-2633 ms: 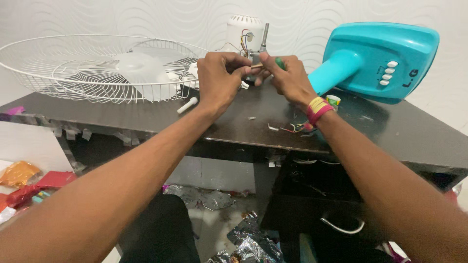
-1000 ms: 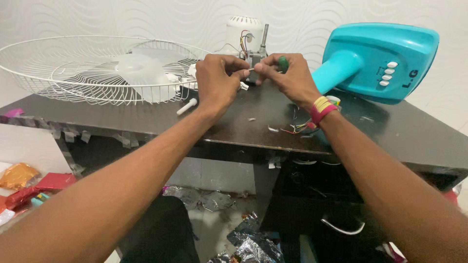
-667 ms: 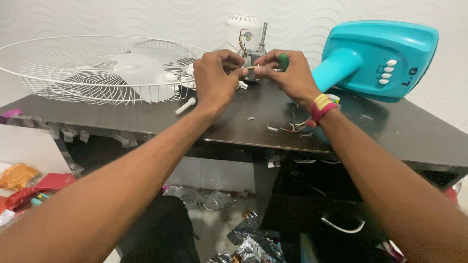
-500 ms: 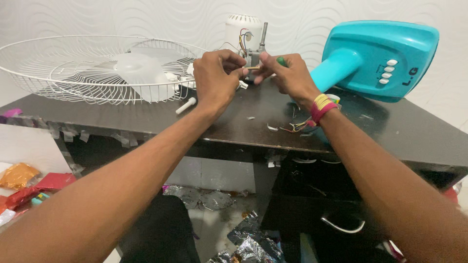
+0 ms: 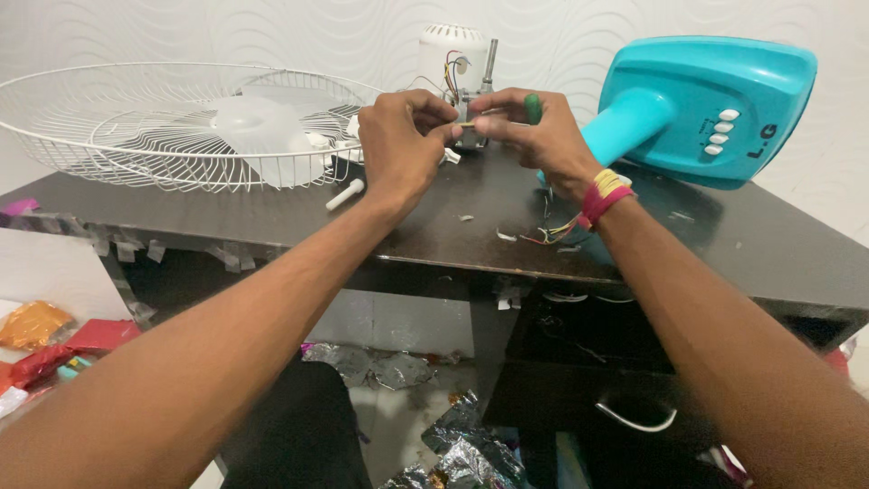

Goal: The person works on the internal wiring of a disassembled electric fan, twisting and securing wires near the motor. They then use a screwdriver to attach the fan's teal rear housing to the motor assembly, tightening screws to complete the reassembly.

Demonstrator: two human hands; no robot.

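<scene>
A dark, glossy table (image 5: 434,226) spans the view, its front edge hung with scraps of tape. On it at ten o'clock lies the largest piece, a round white wire guard (image 5: 109,136) on its side, with a translucent white blade (image 5: 258,127) resting inside. At two o'clock a teal plastic base (image 5: 715,100), smooth and rounded, lies tipped over with a row of white buttons on its face and its thick neck pointing toward the middle. At twelve o'clock, against the ripple-textured wall, stands the motor (image 5: 457,77): a white ribbed cap, coloured wires and a bare metal shaft sticking straight up. Both hands meet just in front of it and partly hide its lower half. The left hand (image 5: 398,145) is curled nearly closed, thumb and forefinger pinching a small part at the motor's front; what the part is cannot be told. The right hand (image 5: 539,136), a red and yellow thread band at its wrist, is also mostly closed, fingertips pinched at the same spot, with a green-handled screwdriver (image 5: 533,107) tucked under its fingers. A short white plastic peg (image 5: 345,194) lies at nine o'clock of the left wrist, and loose coloured wires (image 5: 552,234) trail beneath the right wrist. Crumpled foil (image 5: 453,444) litters the floor at six o'clock.
</scene>
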